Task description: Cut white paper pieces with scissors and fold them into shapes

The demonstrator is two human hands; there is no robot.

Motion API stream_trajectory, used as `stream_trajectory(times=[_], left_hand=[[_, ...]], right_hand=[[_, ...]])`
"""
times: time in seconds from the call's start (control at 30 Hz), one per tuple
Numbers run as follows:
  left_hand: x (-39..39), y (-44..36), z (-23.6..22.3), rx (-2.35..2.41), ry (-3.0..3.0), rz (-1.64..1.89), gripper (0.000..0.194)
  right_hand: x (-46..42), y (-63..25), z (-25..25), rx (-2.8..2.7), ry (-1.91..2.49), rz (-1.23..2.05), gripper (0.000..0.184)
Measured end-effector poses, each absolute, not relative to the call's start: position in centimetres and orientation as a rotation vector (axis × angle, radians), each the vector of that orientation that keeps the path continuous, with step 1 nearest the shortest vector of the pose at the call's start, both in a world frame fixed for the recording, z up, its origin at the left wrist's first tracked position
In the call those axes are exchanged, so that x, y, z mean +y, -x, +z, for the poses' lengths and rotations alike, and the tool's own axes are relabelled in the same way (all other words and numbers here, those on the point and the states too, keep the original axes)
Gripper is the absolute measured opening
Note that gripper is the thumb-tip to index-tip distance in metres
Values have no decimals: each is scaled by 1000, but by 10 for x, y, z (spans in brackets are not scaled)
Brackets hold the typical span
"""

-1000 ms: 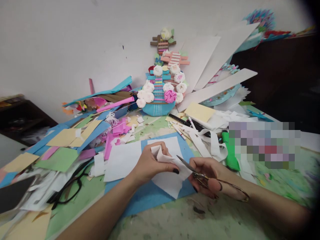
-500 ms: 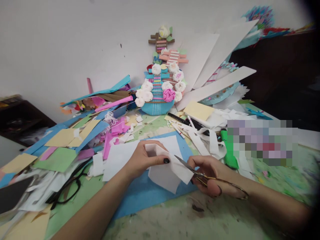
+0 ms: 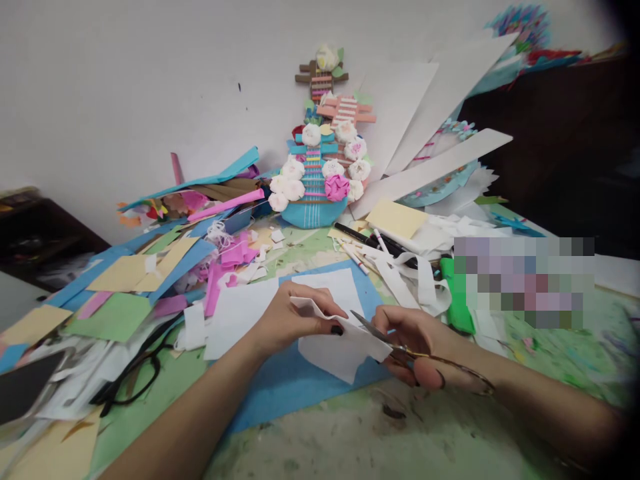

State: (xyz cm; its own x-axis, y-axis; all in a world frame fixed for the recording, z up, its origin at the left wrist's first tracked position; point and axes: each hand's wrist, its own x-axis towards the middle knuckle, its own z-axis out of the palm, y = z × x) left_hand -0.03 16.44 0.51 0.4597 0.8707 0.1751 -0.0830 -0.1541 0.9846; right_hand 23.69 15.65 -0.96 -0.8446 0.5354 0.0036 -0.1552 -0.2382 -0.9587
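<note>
Between the thumb and fingers of my left hand (image 3: 295,317) is a folded piece of white paper (image 3: 333,353), its right corner reaching toward the scissors. My right hand (image 3: 415,337) grips a pair of scissors (image 3: 373,328) with gold-coloured handles. The blades point up and left and stand at the paper's right part; whether they are fully closed is hard to see. Beneath both hands lies a blue sheet (image 3: 280,393), with white sheets (image 3: 240,313) partly on it.
Behind stands a blue paper lute (image 3: 315,213) with paper flowers. Paper scraps, green card (image 3: 107,317) and black glasses (image 3: 133,380) lie on the left. Black pens (image 3: 353,233), white strips (image 3: 395,283) and a green object (image 3: 456,297) are on the right.
The white paper has tilted and turned slightly in my left hand, and its lower fold looks different. The scissors stay at its right side with only a small shift.
</note>
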Motion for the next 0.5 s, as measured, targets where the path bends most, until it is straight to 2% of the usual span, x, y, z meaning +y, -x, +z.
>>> stream_trajectory(times=[0.5], left_hand=[[167,6,3,915,-1460,1118,17]], right_hand=[[157,-237,-16,-1562,514,2115,59]])
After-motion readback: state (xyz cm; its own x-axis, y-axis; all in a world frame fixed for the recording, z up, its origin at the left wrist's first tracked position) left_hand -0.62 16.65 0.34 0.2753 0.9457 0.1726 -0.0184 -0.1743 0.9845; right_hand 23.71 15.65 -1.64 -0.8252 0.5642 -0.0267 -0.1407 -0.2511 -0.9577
